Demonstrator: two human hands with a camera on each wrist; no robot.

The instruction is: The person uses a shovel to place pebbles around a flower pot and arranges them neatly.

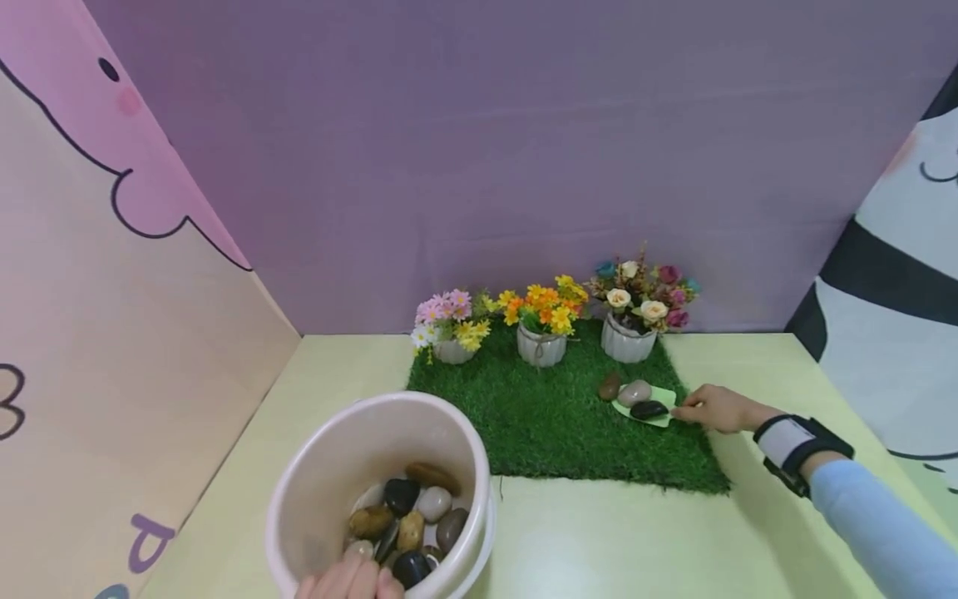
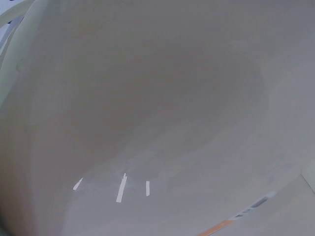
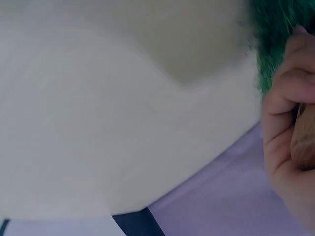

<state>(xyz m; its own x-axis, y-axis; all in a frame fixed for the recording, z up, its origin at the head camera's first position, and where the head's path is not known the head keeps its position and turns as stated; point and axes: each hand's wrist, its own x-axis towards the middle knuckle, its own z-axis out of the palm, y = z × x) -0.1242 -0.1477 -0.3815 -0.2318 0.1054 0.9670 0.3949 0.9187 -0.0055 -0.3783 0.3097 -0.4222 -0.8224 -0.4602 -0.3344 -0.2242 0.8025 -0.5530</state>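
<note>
At the right of the head view, my right hand (image 1: pixel 718 409) grips a small trowel with a pale green blade (image 1: pixel 664 396). Its wooden handle (image 3: pixel 304 140) shows within the curled fingers in the right wrist view. A grey stone (image 1: pixel 635 393) and a black stone (image 1: pixel 648 409) lie on the blade, low over the artificial turf (image 1: pixel 554 433). A brown stone (image 1: pixel 609 386) is at the blade's far tip. My left hand (image 1: pixel 348 580) holds the near rim of a white bucket (image 1: pixel 280 499), with several stones (image 1: pixel 410 531) inside. The bucket's outer wall (image 2: pixel 162 98) fills the left wrist view.
Along the turf's back edge stand three white flowerpots: pink and white flowers (image 1: pixel 443 309), yellow and orange flowers (image 1: pixel 545 306), and mixed roses (image 1: pixel 636 299). A purple backdrop (image 1: pixel 479 150) rises behind the pale table (image 1: pixel 584 541). Cartoon-printed panels (image 1: pixel 135 333) flank both sides.
</note>
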